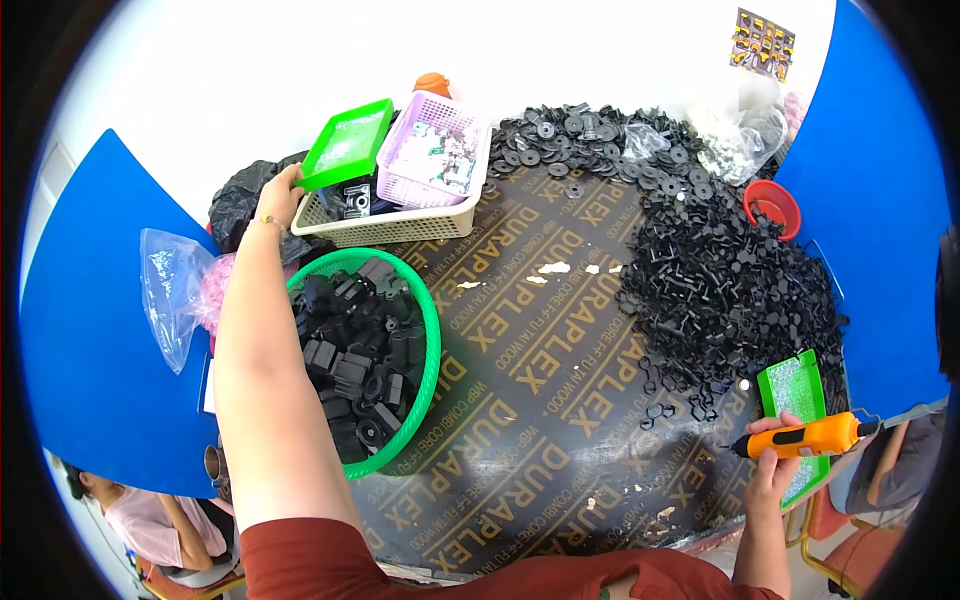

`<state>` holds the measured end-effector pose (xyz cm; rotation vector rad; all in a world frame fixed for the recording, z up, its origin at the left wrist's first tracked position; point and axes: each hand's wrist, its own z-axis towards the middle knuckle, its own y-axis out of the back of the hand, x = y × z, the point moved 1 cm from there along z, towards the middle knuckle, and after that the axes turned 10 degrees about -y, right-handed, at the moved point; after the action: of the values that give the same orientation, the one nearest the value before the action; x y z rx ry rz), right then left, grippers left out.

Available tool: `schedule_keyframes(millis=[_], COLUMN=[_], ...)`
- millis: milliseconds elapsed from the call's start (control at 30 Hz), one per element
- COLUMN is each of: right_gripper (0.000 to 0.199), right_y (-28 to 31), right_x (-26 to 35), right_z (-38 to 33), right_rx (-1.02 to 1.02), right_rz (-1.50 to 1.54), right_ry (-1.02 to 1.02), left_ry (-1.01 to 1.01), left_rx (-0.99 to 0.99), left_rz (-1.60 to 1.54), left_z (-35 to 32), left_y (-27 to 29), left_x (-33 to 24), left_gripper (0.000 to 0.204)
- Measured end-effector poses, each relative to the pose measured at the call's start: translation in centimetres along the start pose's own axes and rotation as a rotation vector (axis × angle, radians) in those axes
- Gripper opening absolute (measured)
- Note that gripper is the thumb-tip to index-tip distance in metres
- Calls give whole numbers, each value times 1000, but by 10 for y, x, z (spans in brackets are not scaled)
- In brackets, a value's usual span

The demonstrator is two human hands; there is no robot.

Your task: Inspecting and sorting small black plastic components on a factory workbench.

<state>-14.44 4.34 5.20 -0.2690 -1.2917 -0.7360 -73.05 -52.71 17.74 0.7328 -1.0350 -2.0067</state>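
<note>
My left hand (283,195) reaches far out and pinches the near left corner of a shallow green tray (318,180), which tilts over a cream basket (400,229). Small shiny pieces lie in the tray. A lilac basket (392,190) with small parts rests in the same cream basket, beside the tray. In my right hand (772,470) is an orange electric screwdriver (822,437), its black tip pointing left. Below that tool lies a second green tray (779,385) holding small silvery pieces; the screwdriver and hand cover part of it.
A green basket (436,375) of black plastic housings stands under my left forearm. Black discs (560,150) and a big heap of small black parts (730,280) spread along the far and right sides. A red bowl (790,212) sits by the blue partition (880,250). Other people sit beyond both sides.
</note>
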Motion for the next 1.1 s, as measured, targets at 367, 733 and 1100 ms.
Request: schedule_keyframes(millis=[367, 733, 1100], right_gripper=[60, 89, 94], right_y=[-1, 9, 43], right_x=[8, 24, 28], right_z=[-1, -13, -17], right_rx=[11, -48, 16], right_rz=[57, 42, 284], right_ry=[15, 98, 24], left_ry=[-133, -74, 334], left_rx=[-29, 79, 257], left_rz=[50, -727, -1583], left_z=[-6, -126, -355], left_y=[4, 119, 14], left_x=[-35, -303, -472], left_gripper=[40, 32, 25])
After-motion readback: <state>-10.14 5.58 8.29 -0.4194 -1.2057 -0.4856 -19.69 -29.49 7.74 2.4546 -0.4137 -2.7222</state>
